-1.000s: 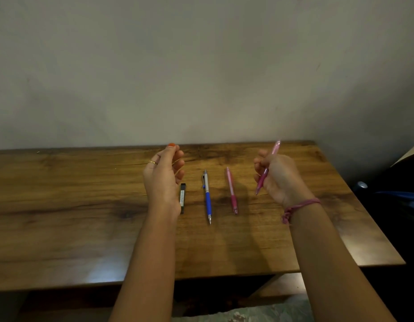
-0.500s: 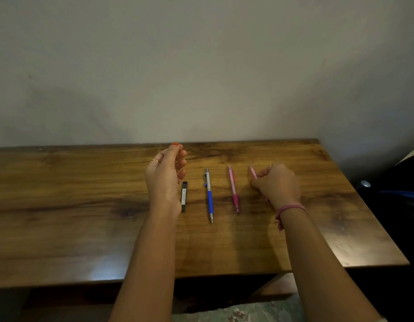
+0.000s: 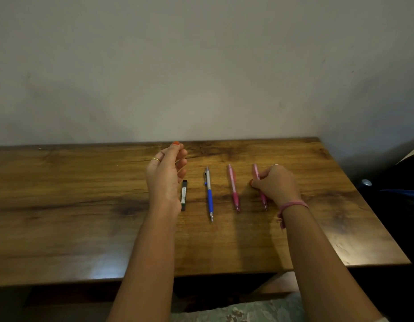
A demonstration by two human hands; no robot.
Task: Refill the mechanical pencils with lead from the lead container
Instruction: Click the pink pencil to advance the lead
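1. Both hands hover over a brown wood-grain table point(image 3: 85, 228) set against a plain pale wall point(image 3: 201, 66); the left hand point(image 3: 165, 176) is raised edge-on, fingers loosely curled with thumb and forefinger tips close together, and whether anything thin sits between them cannot be told.
2. Right hand point(image 3: 277, 184), a pink cord bracelet point(image 3: 292, 205) at its wrist, lies low on the table with fingers curled round the middle of a slim pink mechanical pencil point(image 3: 256, 171), whose cap end shows beyond the fingers and whose tip shows near the wrist.
3. Just to the right of the left hand lies a small black rectangular lead container point(image 3: 184, 195) with a pale label, flat on the wood, partly hidden by the palm.
4. Between the two hands lie a blue-and-silver mechanical pencil point(image 3: 209, 194) and a second pink mechanical pencil with a darker grip point(image 3: 234, 189), side by side, apart, tips toward the person.
5. A gold ring point(image 3: 155, 159) shows on a left finger.
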